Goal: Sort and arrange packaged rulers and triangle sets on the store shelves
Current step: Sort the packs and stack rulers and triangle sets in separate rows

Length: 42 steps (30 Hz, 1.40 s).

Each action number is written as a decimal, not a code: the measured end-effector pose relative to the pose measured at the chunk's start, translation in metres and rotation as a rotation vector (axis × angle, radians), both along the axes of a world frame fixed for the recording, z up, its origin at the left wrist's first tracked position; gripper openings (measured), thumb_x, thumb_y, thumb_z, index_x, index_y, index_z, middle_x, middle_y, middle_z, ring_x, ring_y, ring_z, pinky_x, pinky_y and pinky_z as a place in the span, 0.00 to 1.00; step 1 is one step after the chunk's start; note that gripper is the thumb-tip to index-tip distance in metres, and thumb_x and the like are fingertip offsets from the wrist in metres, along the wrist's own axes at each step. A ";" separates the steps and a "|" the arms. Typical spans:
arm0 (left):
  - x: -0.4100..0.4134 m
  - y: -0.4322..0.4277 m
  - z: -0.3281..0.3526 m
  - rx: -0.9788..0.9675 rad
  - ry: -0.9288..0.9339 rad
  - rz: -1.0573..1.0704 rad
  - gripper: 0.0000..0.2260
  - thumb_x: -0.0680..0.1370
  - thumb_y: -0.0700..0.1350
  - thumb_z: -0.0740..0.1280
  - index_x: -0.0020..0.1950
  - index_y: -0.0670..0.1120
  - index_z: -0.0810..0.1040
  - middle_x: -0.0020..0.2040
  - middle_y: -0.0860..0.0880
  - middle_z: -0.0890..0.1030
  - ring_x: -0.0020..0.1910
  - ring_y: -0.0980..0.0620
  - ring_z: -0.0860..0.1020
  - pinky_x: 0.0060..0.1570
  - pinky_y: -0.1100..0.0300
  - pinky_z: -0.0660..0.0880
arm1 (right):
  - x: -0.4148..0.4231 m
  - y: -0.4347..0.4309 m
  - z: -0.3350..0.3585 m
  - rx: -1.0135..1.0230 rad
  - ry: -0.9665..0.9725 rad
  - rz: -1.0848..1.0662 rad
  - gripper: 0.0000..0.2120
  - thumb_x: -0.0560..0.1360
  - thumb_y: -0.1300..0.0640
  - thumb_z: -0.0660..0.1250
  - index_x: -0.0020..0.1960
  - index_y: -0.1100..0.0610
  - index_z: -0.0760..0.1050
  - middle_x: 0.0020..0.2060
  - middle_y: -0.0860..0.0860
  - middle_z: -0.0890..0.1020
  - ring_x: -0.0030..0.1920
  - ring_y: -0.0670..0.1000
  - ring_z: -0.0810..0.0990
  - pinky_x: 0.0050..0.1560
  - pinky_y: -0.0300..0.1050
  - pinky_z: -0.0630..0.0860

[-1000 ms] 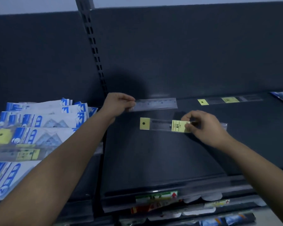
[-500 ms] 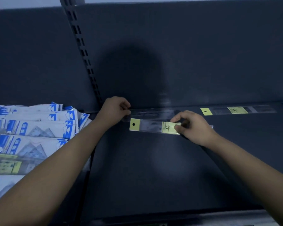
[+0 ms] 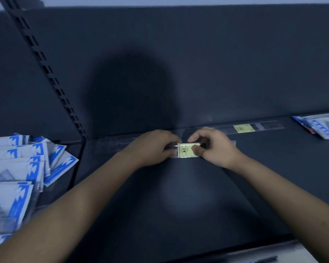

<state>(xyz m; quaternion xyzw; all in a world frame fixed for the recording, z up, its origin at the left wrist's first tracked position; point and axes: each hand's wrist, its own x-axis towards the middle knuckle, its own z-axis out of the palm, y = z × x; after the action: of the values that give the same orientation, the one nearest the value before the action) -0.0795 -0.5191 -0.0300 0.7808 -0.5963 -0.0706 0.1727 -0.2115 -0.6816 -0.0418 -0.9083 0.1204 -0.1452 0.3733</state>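
Observation:
A clear packaged ruler with a yellow label (image 3: 186,150) lies flat near the back of the dark shelf (image 3: 179,202). My left hand (image 3: 152,147) grips its left part and my right hand (image 3: 213,147) pinches its right part, thumb on the label. Both hands hide the ruler's ends. A bare clear ruler (image 3: 112,146) lies along the back edge just left of my left hand. Another packaged ruler with a yellow label (image 3: 244,128) rests at the back to the right.
A pile of blue-and-white triangle set packs (image 3: 17,168) fills the neighbouring shelf on the left. More blue-and-white packs (image 3: 321,125) lie at the far right. A slotted upright (image 3: 46,73) divides the back panel. The shelf's front edge (image 3: 254,251) runs below.
My left hand let go of the bare clear ruler at the back and moved right onto the packaged ruler. My right hand still holds that ruler. The camera has come closer.

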 end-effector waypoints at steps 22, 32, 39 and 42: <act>-0.085 -0.199 -0.033 -0.202 0.086 0.414 0.07 0.76 0.48 0.69 0.52 0.50 0.84 0.51 0.51 0.80 0.52 0.51 0.76 0.55 0.51 0.74 | -0.080 -0.213 -0.032 -0.178 -0.004 -0.254 0.12 0.73 0.51 0.69 0.55 0.54 0.78 0.54 0.50 0.79 0.57 0.53 0.76 0.63 0.54 0.69; -0.086 -0.198 -0.040 -0.173 -0.007 0.413 0.19 0.77 0.56 0.65 0.63 0.48 0.78 0.57 0.53 0.77 0.56 0.55 0.75 0.56 0.53 0.74 | -0.079 -0.218 -0.040 -0.286 -0.055 -0.282 0.11 0.76 0.50 0.64 0.55 0.53 0.78 0.53 0.50 0.79 0.57 0.53 0.74 0.58 0.48 0.65; -0.082 -0.197 -0.038 -0.175 -0.022 0.380 0.15 0.79 0.50 0.64 0.63 0.45 0.79 0.59 0.50 0.79 0.57 0.52 0.76 0.59 0.52 0.72 | -0.078 -0.218 -0.038 -0.315 -0.021 -0.262 0.12 0.77 0.49 0.63 0.55 0.54 0.78 0.52 0.51 0.79 0.56 0.53 0.75 0.59 0.50 0.68; -0.083 -0.196 -0.037 -0.158 -0.021 0.396 0.15 0.80 0.49 0.63 0.63 0.45 0.78 0.60 0.50 0.78 0.58 0.52 0.76 0.60 0.52 0.72 | -0.078 -0.217 -0.038 -0.330 -0.010 -0.256 0.13 0.77 0.49 0.63 0.56 0.55 0.77 0.53 0.51 0.79 0.57 0.53 0.75 0.60 0.51 0.69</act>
<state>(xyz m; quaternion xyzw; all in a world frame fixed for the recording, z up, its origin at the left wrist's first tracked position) -0.1622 -0.7154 -0.0671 0.8675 -0.4367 0.0197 0.2376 -0.2893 -0.8990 -0.0799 -0.9338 0.2074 -0.2136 0.1986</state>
